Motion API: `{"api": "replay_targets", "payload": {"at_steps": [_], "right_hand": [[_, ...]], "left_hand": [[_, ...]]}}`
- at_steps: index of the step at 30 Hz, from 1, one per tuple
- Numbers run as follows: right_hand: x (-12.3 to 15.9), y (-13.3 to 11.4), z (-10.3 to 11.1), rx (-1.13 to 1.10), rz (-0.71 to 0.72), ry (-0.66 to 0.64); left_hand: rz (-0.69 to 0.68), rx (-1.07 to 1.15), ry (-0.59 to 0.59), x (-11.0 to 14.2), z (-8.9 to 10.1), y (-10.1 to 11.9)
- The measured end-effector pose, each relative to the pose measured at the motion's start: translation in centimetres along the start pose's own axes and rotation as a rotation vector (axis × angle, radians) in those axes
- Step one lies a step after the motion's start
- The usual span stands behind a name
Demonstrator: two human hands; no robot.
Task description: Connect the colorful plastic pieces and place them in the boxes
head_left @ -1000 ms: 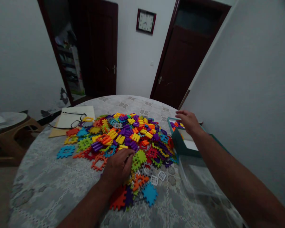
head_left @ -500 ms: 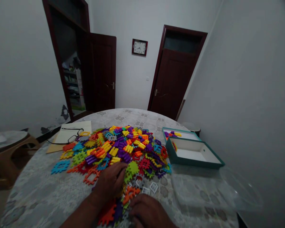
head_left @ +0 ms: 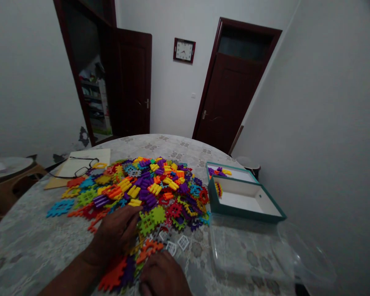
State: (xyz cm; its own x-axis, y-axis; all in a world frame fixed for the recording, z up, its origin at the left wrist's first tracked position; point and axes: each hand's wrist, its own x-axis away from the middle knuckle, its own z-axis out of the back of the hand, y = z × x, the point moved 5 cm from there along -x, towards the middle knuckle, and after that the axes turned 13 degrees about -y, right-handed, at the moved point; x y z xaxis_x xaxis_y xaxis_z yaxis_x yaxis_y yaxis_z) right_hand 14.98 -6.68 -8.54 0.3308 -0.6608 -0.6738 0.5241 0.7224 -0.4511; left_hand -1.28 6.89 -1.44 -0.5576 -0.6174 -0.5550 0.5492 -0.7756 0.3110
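Note:
A large heap of colourful plastic building pieces (head_left: 147, 187) lies on the table, with cog-edged squares and ribbed tube blocks among them. My left hand (head_left: 118, 230) rests at the heap's near side, fingers bent together, beside a lime-green square piece (head_left: 152, 219). Whatever it pinches is hidden under the fingers. Closer to me, my right hand (head_left: 164, 274) is curled closed, just below an orange piece (head_left: 149, 250); its fingertips are out of sight. Small white window-shaped pieces (head_left: 182, 242) lie beyond it. Between my forearms are a red piece (head_left: 113, 273) and a purple piece (head_left: 128, 271).
To the right stands a green-edged box (head_left: 246, 201), its lid (head_left: 234, 174) behind it holding a few pieces. Clear plastic containers (head_left: 246, 246) sit in front. Glasses (head_left: 82, 169) and paper (head_left: 95, 158) lie at the left. A stool (head_left: 16, 176) stands beyond the table's left edge.
The whole view has shifted, so the heap, box and hands appear further left. Both hands stay near the same pieces, bent as before.

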Motion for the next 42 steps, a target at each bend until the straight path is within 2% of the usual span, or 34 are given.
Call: {"api": "replay_targets", "payload": {"at_steps": [5,9,13,16,18,21,24,27,29,33,37,42], "right_hand": [[-0.3,-1.8,3.9,-0.060,-0.183,-0.165],[-0.5,-0.4,6.6,-0.003,-0.266,-0.136],[-0.3,0.0,7.2,0.110,-0.300,-0.200],[0.1,-0.7,6.6,0.260,-0.315,-0.304],[0.4,-0.9,6.1,0.361,-0.345,-0.349],[0.8,-0.7,5.6,0.458,-0.422,-0.369],[1.2,0.0,5.3,0.497,-0.494,-0.358],[1.5,0.4,4.9,0.512,-0.531,-0.353],[1.5,0.6,4.6,0.522,-0.544,-0.363],[0.9,1.5,4.3,0.531,-0.547,-0.374],[-0.8,3.2,4.5,0.526,-0.525,-0.321],[-2.9,5.8,4.2,0.499,-0.524,-0.262]], "left_hand": [[0.037,0.010,0.018,-0.4,0.5,1.0],[0.093,0.043,0.046,-0.5,0.6,0.9],[0.091,0.079,0.064,-1.0,1.0,0.9],[0.082,0.149,0.083,-1.7,2.6,1.7],[0.037,0.177,0.001,-1.7,3.8,2.8],[-0.049,0.103,-0.268,0.5,4.5,4.8],[-0.016,-0.057,-0.469,5.0,3.5,5.2],[0.101,-0.171,-0.545,8.6,1.5,4.4],[0.149,-0.200,-0.561,9.3,0.3,3.8],[0.170,-0.235,-0.540,7.2,-1.3,3.5],[0.218,-0.280,-0.457,4.6,-2.1,3.5],[0.259,-0.328,-0.357,2.6,-3.2,3.3]]}}
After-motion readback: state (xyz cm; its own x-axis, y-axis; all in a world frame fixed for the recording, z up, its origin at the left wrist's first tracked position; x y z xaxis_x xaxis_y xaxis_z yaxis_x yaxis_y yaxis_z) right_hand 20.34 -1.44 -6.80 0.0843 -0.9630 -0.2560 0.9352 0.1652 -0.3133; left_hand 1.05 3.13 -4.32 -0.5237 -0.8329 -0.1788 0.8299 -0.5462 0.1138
